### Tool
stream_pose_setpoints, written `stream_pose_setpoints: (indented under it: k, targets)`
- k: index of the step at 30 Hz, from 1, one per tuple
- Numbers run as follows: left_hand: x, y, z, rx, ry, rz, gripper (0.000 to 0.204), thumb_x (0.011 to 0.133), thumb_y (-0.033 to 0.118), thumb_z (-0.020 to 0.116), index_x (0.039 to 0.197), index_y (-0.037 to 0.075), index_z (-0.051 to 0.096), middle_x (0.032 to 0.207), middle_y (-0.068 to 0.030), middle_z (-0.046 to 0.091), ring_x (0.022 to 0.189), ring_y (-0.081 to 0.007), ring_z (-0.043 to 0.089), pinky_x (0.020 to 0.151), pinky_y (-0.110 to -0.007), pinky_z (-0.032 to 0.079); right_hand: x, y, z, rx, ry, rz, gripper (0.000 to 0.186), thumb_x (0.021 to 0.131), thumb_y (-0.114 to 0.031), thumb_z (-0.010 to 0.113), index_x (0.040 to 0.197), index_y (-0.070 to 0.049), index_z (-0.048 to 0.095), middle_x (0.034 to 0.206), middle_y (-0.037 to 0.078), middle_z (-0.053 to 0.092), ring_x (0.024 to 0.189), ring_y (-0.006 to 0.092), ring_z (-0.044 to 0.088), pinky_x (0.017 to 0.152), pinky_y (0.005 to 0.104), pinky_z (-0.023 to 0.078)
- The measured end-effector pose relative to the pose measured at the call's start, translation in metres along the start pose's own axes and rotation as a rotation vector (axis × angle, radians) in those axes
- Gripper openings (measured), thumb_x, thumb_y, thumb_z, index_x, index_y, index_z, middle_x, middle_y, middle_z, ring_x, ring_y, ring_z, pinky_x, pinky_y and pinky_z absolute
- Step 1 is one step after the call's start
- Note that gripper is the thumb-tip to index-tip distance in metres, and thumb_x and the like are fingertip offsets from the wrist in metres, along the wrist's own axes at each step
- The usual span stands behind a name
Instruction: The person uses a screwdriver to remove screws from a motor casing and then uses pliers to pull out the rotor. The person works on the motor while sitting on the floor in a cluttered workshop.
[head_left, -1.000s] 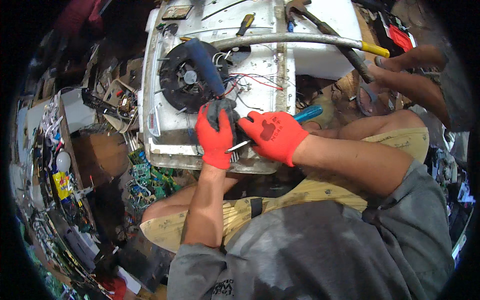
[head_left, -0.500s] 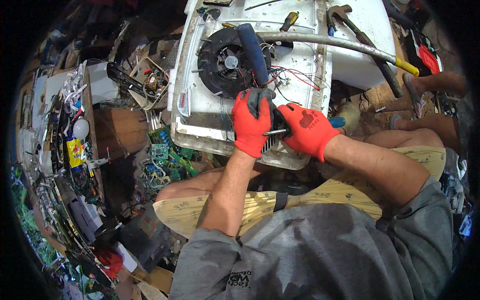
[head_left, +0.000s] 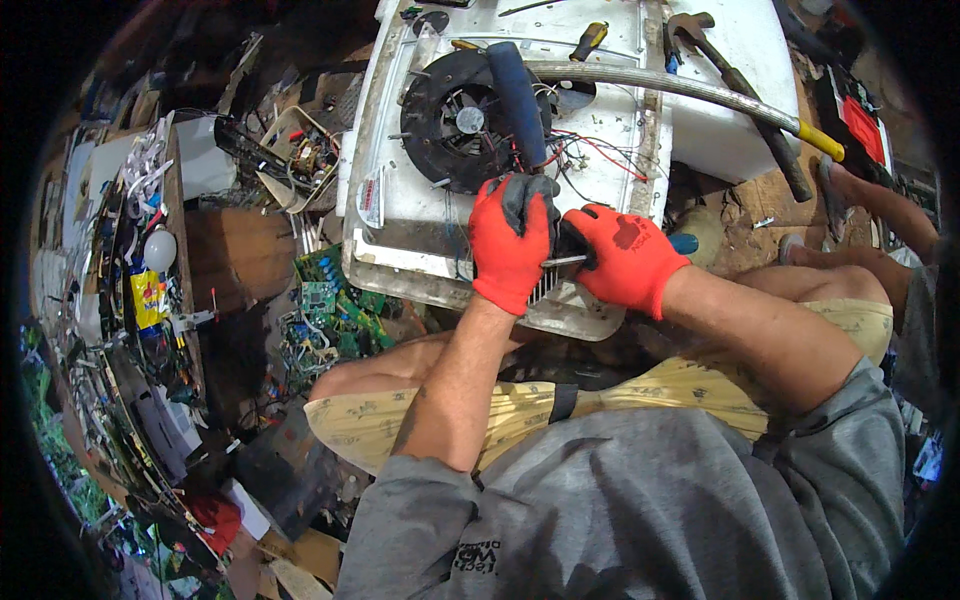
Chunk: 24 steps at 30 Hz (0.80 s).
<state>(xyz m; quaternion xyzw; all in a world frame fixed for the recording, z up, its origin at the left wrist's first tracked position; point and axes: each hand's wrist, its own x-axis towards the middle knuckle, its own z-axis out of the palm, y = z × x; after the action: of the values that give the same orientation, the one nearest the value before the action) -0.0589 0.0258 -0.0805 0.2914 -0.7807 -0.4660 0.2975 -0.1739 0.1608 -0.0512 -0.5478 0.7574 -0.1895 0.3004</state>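
My red-gloved right hand (head_left: 625, 258) is closed on a screwdriver with a teal handle (head_left: 683, 243), its metal shaft pointing left. My red-gloved left hand (head_left: 513, 240) is closed beside it, at the near part of a white panel (head_left: 400, 215); what its fingers hold is hidden. Just beyond my hands, a blue cylindrical object (head_left: 515, 100) leans over a round black fan housing (head_left: 435, 135), with red and dark wires (head_left: 600, 150) beside it. A slatted part (head_left: 540, 295) shows under my hands.
A hammer (head_left: 760, 135), braided hose (head_left: 680, 80) and small yellow-handled tool (head_left: 590, 40) lie across the work surface. Green circuit boards (head_left: 330, 310) are at left, beside piled scrap (head_left: 150, 380) with a bulb (head_left: 160, 250). Another person's legs (head_left: 890, 220) are at right, near a red object (head_left: 862, 130).
The whole view has shifted, so the panel and both hands appear farther right and higher. The screwdriver shaft lies more level. My hands remain close together at the panel's near part.
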Motion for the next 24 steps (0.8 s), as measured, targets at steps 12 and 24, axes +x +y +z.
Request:
stream_pose_setpoints:
  k: [12,24]
  targets:
    - [-0.006,-0.001,0.000,-0.152,0.098,-0.018,0.016,0.096,0.013,0.057,0.105,0.002,0.065,0.085,-0.0100,0.068,0.079,-0.0215,0.065,0.072,-0.034,0.050,0.011,0.023,-0.006,0.130,0.034,0.024,0.037,0.087,-0.024,0.066,0.117,-0.005,0.056,0.103,0.022,0.065,0.099,0.0416,0.063,0.084,0.0454,0.051]
    - [-0.004,0.025,-0.008,0.033,0.081,-0.040,0.020,0.087,0.016,0.072,0.100,0.003,0.066,0.076,-0.0083,0.069,0.067,-0.0131,0.062,0.065,-0.032,0.051,0.009,0.021,-0.023,0.131,0.080,0.150,0.032,0.084,-0.027,0.066,0.105,-0.004,0.059,0.103,0.023,0.066,0.098,0.0416,0.064,0.083,0.0462,0.051]
